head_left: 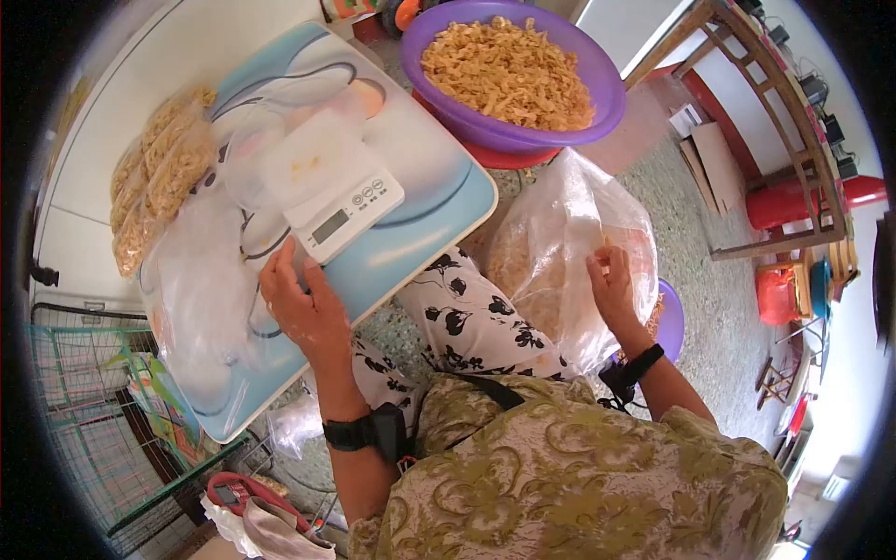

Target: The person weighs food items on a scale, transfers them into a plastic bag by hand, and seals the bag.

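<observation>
My left hand [306, 303] rests at the near edge of a white digital kitchen scale [338, 227], fingers apart and holding nothing. On the scale lies a whitish tray or sheet [313, 163] with a few yellowish crumbs. Beside it, a pile of clear plastic bags [201, 280] covers part of the blue patterned table [439, 201]. My right hand [612, 287] is over a large clear plastic bag [560, 252] of pale brownish pieces. Its fingers are curled together; whatever they pinch is too small to name.
A purple basin [607, 98] heaped with dried yellowish strips [509, 70] stands beyond the table. Filled bags [163, 173] lie at the table's far left. Another purple basin [672, 317] sits right of the big bag. A wire cage [84, 401] stands at lower left, a wooden frame [803, 131] at right.
</observation>
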{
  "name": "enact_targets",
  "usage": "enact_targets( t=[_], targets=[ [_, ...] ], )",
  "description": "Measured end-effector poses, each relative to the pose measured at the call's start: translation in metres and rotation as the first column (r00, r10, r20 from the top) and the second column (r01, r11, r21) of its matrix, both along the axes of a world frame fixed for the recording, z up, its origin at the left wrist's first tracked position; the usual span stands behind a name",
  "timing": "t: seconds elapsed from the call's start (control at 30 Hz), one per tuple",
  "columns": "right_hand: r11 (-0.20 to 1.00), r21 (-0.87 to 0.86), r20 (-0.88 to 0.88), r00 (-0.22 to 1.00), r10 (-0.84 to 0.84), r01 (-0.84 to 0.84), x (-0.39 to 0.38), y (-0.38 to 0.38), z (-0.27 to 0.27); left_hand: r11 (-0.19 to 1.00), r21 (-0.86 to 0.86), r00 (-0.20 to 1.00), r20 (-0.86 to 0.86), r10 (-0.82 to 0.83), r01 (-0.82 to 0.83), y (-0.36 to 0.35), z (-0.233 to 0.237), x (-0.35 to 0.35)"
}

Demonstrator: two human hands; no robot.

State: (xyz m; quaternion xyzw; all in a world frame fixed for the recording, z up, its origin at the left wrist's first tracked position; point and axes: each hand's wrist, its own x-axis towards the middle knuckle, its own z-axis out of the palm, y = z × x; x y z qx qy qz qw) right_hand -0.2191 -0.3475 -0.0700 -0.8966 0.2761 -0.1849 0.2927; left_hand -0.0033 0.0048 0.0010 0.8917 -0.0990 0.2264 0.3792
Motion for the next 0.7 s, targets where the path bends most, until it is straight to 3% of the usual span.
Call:
enact_targets(
  t=[0.03, 0.07, 0.2, 0.27, 0.3, 0.37, 0.4, 0.43, 0.5, 0.57, 0.63, 0.7],
  targets=[
    [0.994, 0.042, -0.014, 0.995, -0.096, 0.096, -0.004, 0.007, 0.002, 1.0, -0.002, 1.0, -0.011, 0.004, -0.004, 0.0, 0.0, 0.0],
    [0.993, -0.098, -0.018, 0.997, -0.069, 0.067, -0.014, 0.002, -0.005, 1.0, -0.004, 1.0, -0.024, 0.005, -0.005, 0.0, 0.0, 0.0],
    [0.949, -0.276, -0.033, 0.985, -0.168, 0.153, -0.033, -0.002, 0.0, 0.998, 0.065, 0.997, -0.069, 0.025, -0.021, 0.0, -0.001, 0.0],
    [0.994, 0.095, -0.161, 0.986, -0.041, 0.057, -0.038, -0.008, -0.005, 0.999, 0.034, 0.997, -0.077, 0.027, -0.025, -0.001, -0.001, -0.001],
    [0.994, 0.096, -0.159, 0.986, -0.043, 0.059, -0.038, -0.005, -0.005, 0.999, 0.035, 0.997, -0.075, 0.025, -0.023, -0.001, -0.001, -0.001],
    [0.958, 0.282, -0.318, 0.948, 0.035, 0.059, -0.032, 0.005, -0.005, 0.999, -0.04, 0.998, -0.062, 0.021, -0.024, -0.002, 0.001, 0.0],
    [0.977, 0.198, -0.218, 0.969, 0.118, -0.075, -0.024, 0.016, 0.002, 0.999, -0.037, 0.998, -0.056, 0.03, -0.032, -0.002, 0.0, 0.001],
    [0.975, 0.207, -0.215, 0.968, 0.127, -0.082, -0.014, 0.027, 0.014, 0.991, -0.129, 0.998, -0.066, 0.024, -0.032, -0.002, -0.004, 0.001],
    [0.921, 0.174, -0.291, 0.875, 0.386, -0.349, 0.006, 0.05, 0.04, 0.978, -0.208, 0.997, -0.078, 0.012, -0.028, -0.003, -0.002, 0.0],
    [0.81, 0.203, -0.191, 0.789, 0.584, -0.55, 0.021, 0.077, 0.057, 0.962, -0.272, 0.994, -0.109, 0.0, -0.03, -0.006, 0.006, -0.005],
    [0.639, 0.183, -0.287, 0.582, 0.761, -0.747, 0.034, 0.098, 0.071, 0.961, -0.277, 0.994, -0.106, -0.005, -0.025, -0.005, 0.003, -0.004],
    [0.564, 0.153, -0.243, 0.522, 0.818, -0.812, 0.039, 0.112, 0.061, 0.962, -0.273, 0.995, -0.101, -0.003, -0.025, -0.001, 0.002, -0.004]
  ],
)
